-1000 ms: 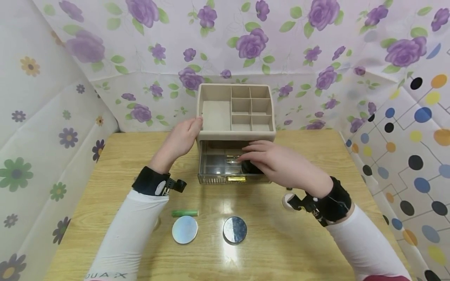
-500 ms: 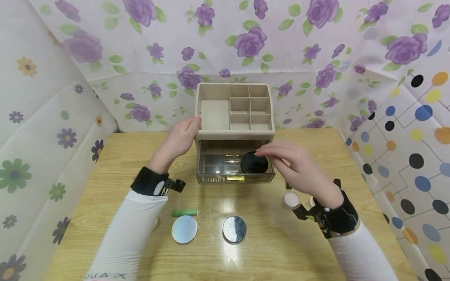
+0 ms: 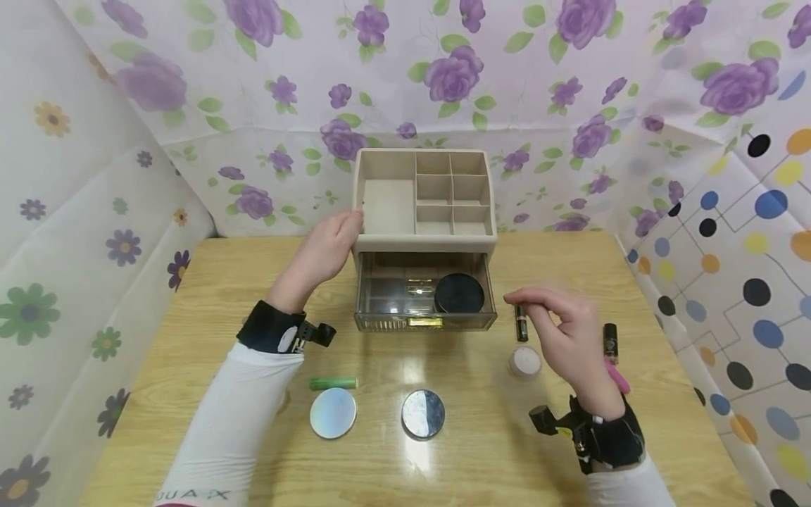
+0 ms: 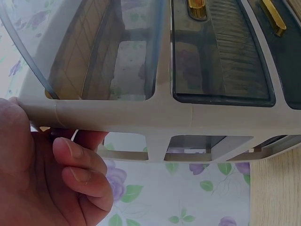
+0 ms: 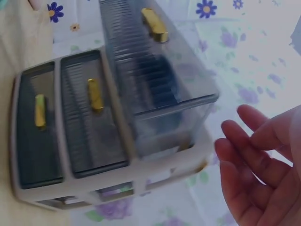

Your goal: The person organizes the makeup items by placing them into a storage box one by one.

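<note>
A beige cosmetics organizer (image 3: 424, 244) stands at the back of the table, its top split into compartments. Its clear top drawer (image 3: 386, 322) is pulled out and contains a black round case (image 3: 459, 293) on the right side. My left hand (image 3: 326, 250) grips the organizer's left side, thumb at the upper rim; in the left wrist view the fingers curl at the frame's edge. To the right of the drawer, my right hand (image 3: 567, 331) hovers with relaxed fingers and nothing in them. The right wrist view shows this hand (image 5: 263, 169) apart from the drawer.
In front lie a green tube (image 3: 333, 384), an iridescent disc (image 3: 333, 413) and a shiny round compact (image 3: 423, 414). Near my right hand are a pale-topped jar (image 3: 525, 362), a dark slim tube (image 3: 521, 324), another black tube (image 3: 610, 343) and a pink item (image 3: 617, 379).
My right hand has let go of the black round case in the drawer and drawn back to the right, uncovering it. The left hand has stayed on the organizer.
</note>
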A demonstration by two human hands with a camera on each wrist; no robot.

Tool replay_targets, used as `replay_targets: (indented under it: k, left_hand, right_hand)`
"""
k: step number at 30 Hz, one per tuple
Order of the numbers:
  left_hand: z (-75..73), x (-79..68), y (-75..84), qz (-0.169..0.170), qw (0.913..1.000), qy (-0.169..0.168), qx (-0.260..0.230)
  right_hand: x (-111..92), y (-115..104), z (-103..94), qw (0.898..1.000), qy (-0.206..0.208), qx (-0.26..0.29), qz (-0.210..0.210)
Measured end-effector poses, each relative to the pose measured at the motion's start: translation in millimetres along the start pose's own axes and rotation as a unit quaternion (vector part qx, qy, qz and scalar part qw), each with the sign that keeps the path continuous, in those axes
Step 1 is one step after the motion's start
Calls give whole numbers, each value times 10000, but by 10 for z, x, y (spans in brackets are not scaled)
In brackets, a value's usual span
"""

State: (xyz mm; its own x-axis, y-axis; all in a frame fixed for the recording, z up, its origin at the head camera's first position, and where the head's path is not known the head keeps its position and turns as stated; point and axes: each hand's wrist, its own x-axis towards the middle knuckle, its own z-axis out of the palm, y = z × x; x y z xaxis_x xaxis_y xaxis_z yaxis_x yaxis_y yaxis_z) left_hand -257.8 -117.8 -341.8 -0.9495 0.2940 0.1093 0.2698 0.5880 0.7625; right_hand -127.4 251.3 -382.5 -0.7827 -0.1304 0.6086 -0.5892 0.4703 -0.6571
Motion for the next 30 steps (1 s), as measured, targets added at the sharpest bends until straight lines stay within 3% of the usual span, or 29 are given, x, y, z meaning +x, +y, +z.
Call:
replay_targets:
  k: [7,11,17,20,25,30]
  left_hand:
    - [19,-9,-2,33,10000,45,24]
    - [15,-9,2,-30,10000,16,-14]
    - [6,-13,6,0,10000,55,-34]
    - [2,-19,13,-9,10000,45,-81]
    - [0,-5,3,46,10000,26,-16]
    - [2,6,-7,23,10000,-32,-18]
  right_hand:
    - [-216,209,77,9979,-88,125,633]
    - [-301,294,111,9915,-648,-150,1115]
    - [-407,409,232,9603,-2371,-551,1362]
    - [-436,434,310,9432,-2977,-570,1358]
    - [-459,443,432,9230,-3603,-677,1172]
    - [-465,442,520,9168,-3802,-744,971]
